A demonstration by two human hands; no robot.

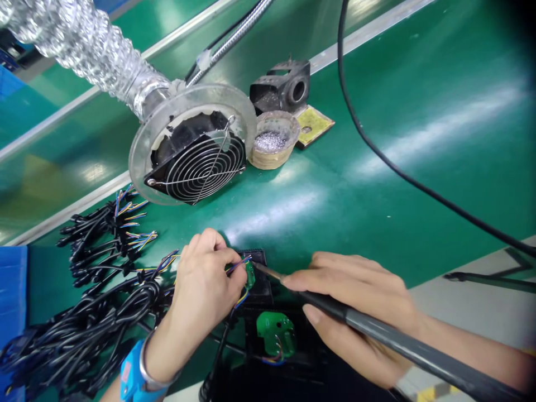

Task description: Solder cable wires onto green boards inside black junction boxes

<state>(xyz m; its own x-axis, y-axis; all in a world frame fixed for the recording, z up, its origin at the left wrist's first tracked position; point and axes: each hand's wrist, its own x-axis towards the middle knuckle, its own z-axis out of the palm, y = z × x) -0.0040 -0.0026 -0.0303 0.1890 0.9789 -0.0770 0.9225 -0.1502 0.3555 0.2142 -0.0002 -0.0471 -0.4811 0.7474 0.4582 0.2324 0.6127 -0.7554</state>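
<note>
Between the thumb and fingers of my left hand (209, 273) are thin coloured wires (239, 264), their ends over a small green circuit board (250, 274). That board sits in a black fixture (260, 290). My right hand (355, 301) is closed round the dark handle of a soldering iron (335, 308), whose tip points left and reaches the board beside the wires. Whether the tip touches a wire is too small to tell. Nearer to me lies a second green circuit board (276, 334) with wires attached. A blue wrist strap (137, 371) is on my left wrist.
A round fume extractor fan (205, 167) on a silver duct (104, 61) overhangs the bench. Behind are a bowl of solder bits (274, 139), a yellow sponge (314, 125) and an iron holder (285, 86). Bundled black cables (96, 318) lie left; a black cord (389, 162) crosses right.
</note>
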